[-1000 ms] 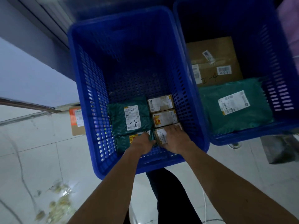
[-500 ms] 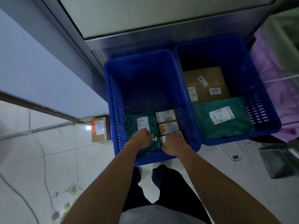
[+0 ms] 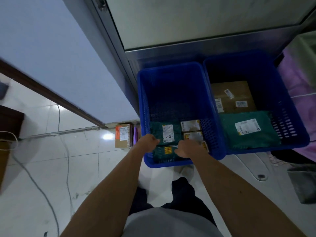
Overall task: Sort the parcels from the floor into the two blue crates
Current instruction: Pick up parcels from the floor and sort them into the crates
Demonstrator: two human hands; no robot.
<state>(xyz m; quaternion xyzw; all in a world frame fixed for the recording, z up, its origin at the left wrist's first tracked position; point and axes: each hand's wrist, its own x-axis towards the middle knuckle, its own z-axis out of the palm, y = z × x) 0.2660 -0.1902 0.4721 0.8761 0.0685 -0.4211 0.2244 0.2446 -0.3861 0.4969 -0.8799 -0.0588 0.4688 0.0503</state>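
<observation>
Two blue crates stand side by side against the wall. In the left crate (image 3: 171,69) lie a green parcel marked "-4" (image 3: 156,130), a second green parcel with a yellow label (image 3: 164,153) and small brown boxes (image 3: 190,125). My left hand (image 3: 148,142) sits with curled fingers at the left edge of the "-4" parcel. My right hand (image 3: 188,148) hovers over the nearest small box, hiding most of it. Whether either hand grips anything is hidden. The right crate (image 3: 290,120) holds a cardboard box (image 3: 234,93) and a green mailer (image 3: 248,139).
A cardboard parcel with an orange label (image 3: 123,137) stands on the white tiled floor left of the left crate, by the wall. A thin cable (image 3: 66,151) runs over the tiles. Purple fabric (image 3: 301,86) hangs beside the right crate. My feet are below the crates.
The view has risen and pulled back from the crates. My hands have moved apart, uncovering the "-4" label and the yellow-labelled green parcel between them.
</observation>
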